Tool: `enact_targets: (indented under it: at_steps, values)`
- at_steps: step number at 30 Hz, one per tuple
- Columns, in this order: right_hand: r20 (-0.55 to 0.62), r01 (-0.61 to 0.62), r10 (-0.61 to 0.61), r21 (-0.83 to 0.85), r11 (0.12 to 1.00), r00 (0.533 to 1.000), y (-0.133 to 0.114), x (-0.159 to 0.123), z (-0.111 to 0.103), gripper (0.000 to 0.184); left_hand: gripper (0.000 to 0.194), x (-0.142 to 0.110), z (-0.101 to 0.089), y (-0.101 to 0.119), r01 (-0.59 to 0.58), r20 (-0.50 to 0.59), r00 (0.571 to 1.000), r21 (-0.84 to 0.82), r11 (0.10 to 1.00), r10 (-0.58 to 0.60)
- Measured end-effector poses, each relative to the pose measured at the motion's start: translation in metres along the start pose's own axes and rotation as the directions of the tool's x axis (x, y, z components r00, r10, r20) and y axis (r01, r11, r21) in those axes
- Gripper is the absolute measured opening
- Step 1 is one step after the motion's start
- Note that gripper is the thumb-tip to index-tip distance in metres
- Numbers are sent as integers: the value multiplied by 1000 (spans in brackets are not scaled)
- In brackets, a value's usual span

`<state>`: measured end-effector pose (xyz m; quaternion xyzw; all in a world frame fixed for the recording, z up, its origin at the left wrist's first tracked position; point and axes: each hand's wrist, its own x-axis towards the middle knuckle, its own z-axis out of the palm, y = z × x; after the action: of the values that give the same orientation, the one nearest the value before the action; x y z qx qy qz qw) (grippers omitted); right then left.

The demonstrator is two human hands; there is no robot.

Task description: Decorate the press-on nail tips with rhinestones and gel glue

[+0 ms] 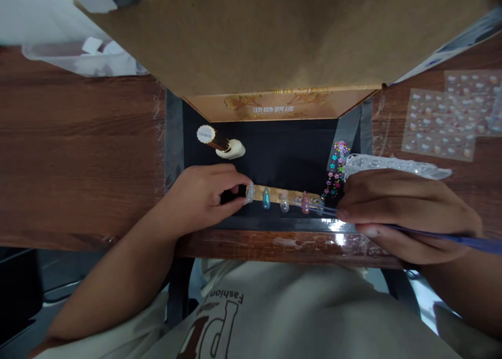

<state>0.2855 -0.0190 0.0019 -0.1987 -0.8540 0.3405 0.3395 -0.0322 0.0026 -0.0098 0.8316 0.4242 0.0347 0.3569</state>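
A narrow wooden strip [259, 192] with several decorated false nails lies on the black mat. My left hand [207, 194] pinches its left end, thumb and forefinger on either side of a pale glittery nail [250, 192]. Along the strip sit a teal nail [266, 198], a clear sparkly nail [284, 202] and a pink one [305, 202]. Purple tweezers [466, 240] are gripped in my right hand [411, 212]. Their thin tips reach left over the strip near the pink nail; whether they hold anything is too small to tell.
Behind the black mat [274, 144] stands a large cardboard box [274, 45]. A bottle with a dark handle [221, 141] is at the mat's left. Colourful flower gems [334, 173] and a clear bag [396, 165] lie right. Sticker sheets [439, 123] and a plastic tub [78, 63] flank the box.
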Motion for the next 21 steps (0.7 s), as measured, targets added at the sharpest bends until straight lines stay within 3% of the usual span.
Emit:
enact_targets:
  at_steps: [17, 21]
  values:
    - [-12, -39, 39, -55, 998, 999, -8, -4, 0, 14, 18, 0, -3, 3, -58, 27, 998, 53, 997, 57]
    - [30, -24, 27, -109, 994, 999, -8, -2, -4, 14, 17, 0, -5, 4, -71, 25, 997, 50, 996, 69]
